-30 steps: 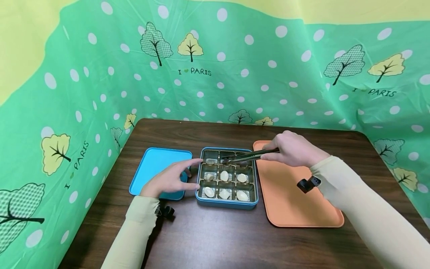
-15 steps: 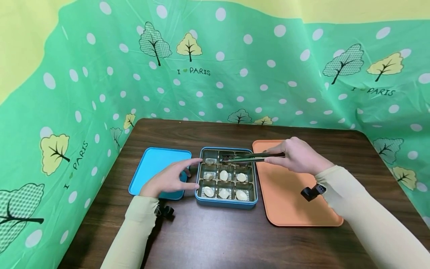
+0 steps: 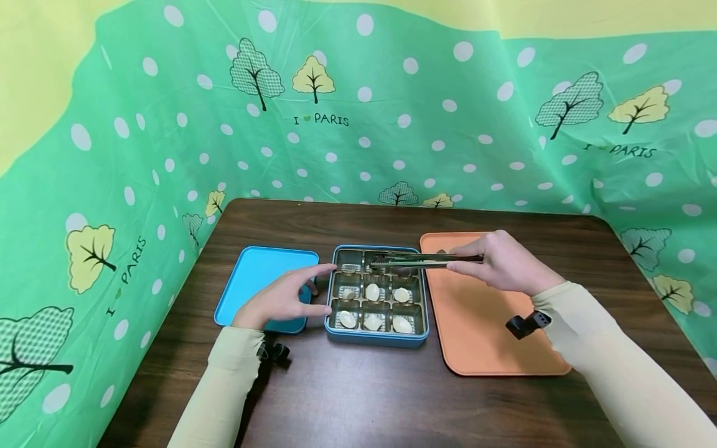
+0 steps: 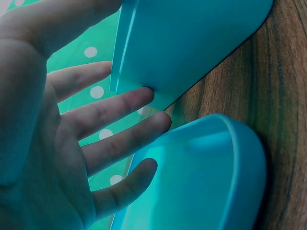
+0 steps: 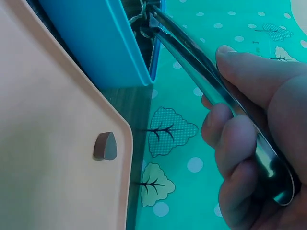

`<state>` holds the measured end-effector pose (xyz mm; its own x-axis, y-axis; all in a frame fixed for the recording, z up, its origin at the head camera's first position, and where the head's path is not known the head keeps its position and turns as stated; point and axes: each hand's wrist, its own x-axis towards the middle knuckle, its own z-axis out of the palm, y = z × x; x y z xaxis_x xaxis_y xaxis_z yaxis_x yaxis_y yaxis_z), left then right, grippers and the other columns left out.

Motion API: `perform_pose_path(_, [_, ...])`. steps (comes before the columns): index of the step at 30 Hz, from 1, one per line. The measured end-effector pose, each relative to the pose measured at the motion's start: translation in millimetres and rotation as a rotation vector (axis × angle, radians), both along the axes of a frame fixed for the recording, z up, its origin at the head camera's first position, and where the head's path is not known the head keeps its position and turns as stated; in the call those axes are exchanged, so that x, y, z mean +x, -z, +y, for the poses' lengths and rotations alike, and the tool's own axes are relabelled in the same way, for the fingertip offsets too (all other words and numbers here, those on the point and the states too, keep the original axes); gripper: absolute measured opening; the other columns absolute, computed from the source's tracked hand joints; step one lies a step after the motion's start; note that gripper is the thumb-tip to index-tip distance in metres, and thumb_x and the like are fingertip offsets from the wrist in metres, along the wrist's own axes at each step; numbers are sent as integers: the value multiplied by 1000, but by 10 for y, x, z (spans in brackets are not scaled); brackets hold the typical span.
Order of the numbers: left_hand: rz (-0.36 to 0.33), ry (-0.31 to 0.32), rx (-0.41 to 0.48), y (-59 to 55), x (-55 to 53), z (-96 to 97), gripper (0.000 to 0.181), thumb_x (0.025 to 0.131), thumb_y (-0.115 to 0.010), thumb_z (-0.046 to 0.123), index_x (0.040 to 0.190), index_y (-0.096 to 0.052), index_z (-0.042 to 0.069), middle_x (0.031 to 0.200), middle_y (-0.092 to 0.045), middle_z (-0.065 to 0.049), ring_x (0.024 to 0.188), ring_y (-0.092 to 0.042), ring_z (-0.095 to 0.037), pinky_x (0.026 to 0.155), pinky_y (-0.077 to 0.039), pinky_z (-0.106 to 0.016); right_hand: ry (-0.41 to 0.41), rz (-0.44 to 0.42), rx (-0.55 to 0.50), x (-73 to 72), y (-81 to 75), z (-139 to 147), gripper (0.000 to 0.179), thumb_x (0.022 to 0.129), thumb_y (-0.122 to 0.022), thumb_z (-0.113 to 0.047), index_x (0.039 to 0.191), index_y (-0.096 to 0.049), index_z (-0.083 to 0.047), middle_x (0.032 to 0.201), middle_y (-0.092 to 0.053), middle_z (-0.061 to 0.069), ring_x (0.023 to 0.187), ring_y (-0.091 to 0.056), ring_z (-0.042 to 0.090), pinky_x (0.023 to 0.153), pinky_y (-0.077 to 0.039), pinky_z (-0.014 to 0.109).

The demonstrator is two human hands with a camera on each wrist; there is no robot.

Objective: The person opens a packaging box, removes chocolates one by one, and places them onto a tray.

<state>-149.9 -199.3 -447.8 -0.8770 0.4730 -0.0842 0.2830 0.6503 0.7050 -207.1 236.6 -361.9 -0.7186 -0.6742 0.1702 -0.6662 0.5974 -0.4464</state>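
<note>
My right hand (image 3: 512, 264) grips metal tongs (image 5: 264, 158) near their bent end, thumb on one arm and fingers on the other. The tongs reach leftward over the blue box (image 3: 378, 339), with their tips at the back middle compartment. A dark, shiny divided insert (image 3: 361, 274) lines the box. Small pale pieces, such as an oval one (image 3: 373, 292), lie in the middle and front rows. The tongs partly hide the back row; I cannot tell whether the tips hold anything. My left hand (image 3: 280, 295) has its fingers spread, thumb and index fingertip at the box's left side.
To the right of the box lies an orange tray (image 3: 498, 336), bearing a small brown drop-shaped piece (image 5: 105, 146) near its edge. A blue lid (image 3: 263, 267) lies inside up on the left, partly under the left hand. Patterned green cloth (image 3: 336, 155) hangs behind the table (image 3: 358, 398).
My right hand has shifted right and slightly towards me, and the tongs now lie flatter over the back row. My left hand stays at the box's side.
</note>
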Motion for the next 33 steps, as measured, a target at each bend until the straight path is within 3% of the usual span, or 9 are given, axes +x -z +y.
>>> perform_pose_path(10, [0,8,20,16,-2,-7,86,89,-85,41,162,-43,23,151,-55,-1,106,-63,-22,87,-52,-46,43,21,-38,64,-114,170,22,97,-79,-24,115,-83,-12,79,-74,-10,40,-45,-3,44,-40,23])
perform_pose_path(15, [2,13,20,18,-10,-8,86,89,-85,40,162,-43,24,151,-56,-1,105,-63,-21,86,-52,-45,86,38,-63,103,-142,340,20,95,-81,-21,114,-83,-16,65,-64,-18,39,-46,-3,43,-40,21])
perform_pose_path(17, [2,16,23,15,-12,-6,86,89,-85,40,162,-43,23,151,-56,-1,105,-63,-21,85,-52,-45,109,55,-57,118,-141,420,23,94,-82,-20,116,-83,-15,57,-56,-18,39,-40,-4,42,-37,21])
perform_pose_path(18, [2,17,24,13,-13,-6,86,89,-86,40,162,-43,23,151,-56,0,105,-63,-22,85,-52,-45,119,64,-57,126,-140,460,24,93,-83,-19,116,-83,-14,60,-61,-15,38,-36,-6,42,-35,21])
perform_pose_path(22, [1,19,25,5,-12,-7,86,89,-85,40,162,-43,23,152,-55,0,105,-63,-21,86,-51,-45,192,77,-43,167,-132,613,25,92,-84,-19,116,-83,-13,53,-57,-14,41,-19,-8,41,-28,22])
perform_pose_path(24, [4,19,21,6,-10,-8,86,89,-85,41,162,-43,23,153,-54,0,105,-63,-21,86,-51,-44,227,76,-41,189,-126,682,25,92,-84,-20,116,-83,-13,50,-55,-14,41,-17,-8,41,-27,22])
perform_pose_path(25, [5,18,19,7,-10,-8,87,89,-85,41,162,-43,23,153,-54,0,105,-63,-21,86,-51,-43,245,73,-36,199,-121,718,26,92,-84,-21,117,-83,-14,44,-45,-17,40,-17,-8,41,-27,22])
perform_pose_path(27, [9,16,15,11,-10,-8,87,89,-85,41,162,-43,23,153,-54,0,105,-63,-20,86,-51,-43,262,84,-33,216,-104,797,26,92,-84,-20,117,-83,-14,42,-41,-19,39,-18,-8,41,-28,23])
perform_pose_path(33, [6,17,12,17,-13,0,87,89,-85,42,162,-43,24,153,-54,0,105,-63,-20,86,-51,-43,323,97,-17,270,-14,1100,28,90,-85,-19,117,-83,-11,52,-58,-19,37,-22,-7,42,-30,23])
